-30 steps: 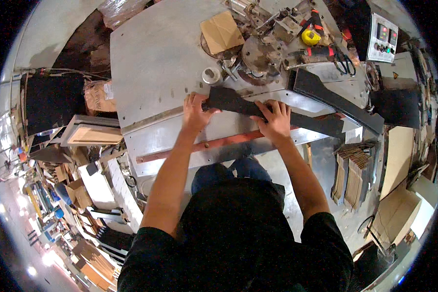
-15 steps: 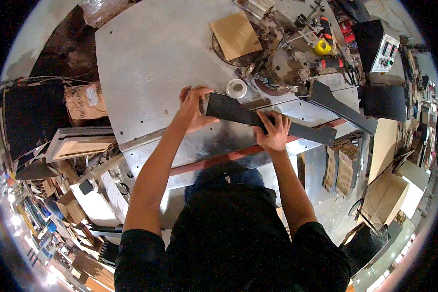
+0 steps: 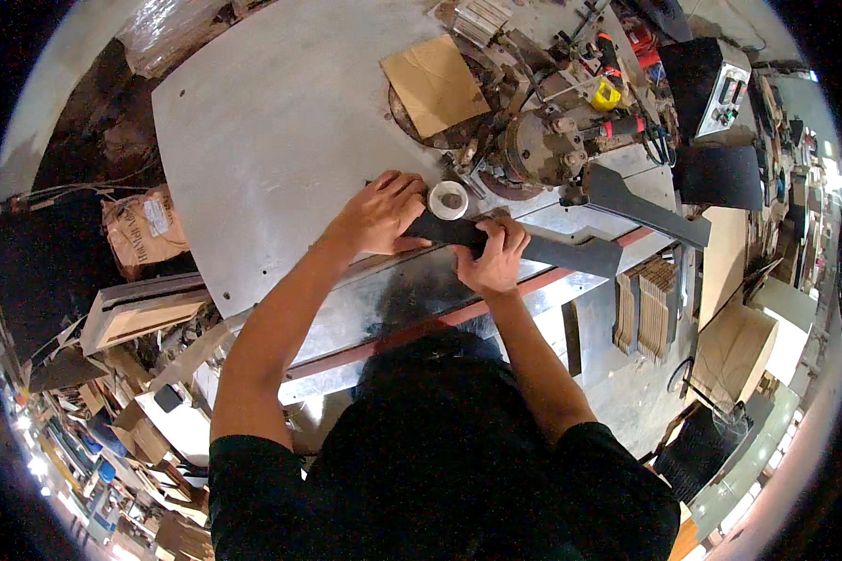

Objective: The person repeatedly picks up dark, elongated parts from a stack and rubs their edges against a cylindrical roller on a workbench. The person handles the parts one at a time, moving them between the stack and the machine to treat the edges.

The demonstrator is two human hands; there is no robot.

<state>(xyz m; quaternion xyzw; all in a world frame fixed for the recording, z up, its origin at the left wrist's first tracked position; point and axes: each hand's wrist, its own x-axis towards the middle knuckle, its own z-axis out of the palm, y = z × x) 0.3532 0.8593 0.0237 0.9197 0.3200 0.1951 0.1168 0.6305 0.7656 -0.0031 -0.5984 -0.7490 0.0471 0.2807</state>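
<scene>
A long dark grey board with a stepped, shaped edge lies across the metal machine table, pressed close beside a small white round collar. My left hand wraps over the board's left end and covers most of it. Around the board's middle my right hand is closed, with fingers on top and the thumb at the left side. To the right of the machine head, a second dark shaped board rests at a slant over the table's right side.
The grey metal table spreads ahead and left. A square of brown cardboard lies behind the collar. The machine head, a yellow tape measure and red-handled tools sit right. Several stacked shaped boards stand below.
The view has shifted slightly. My left hand has moved further over the board's left end, hiding it, and the board now sits closer against the white collar. My right hand keeps its grip.
</scene>
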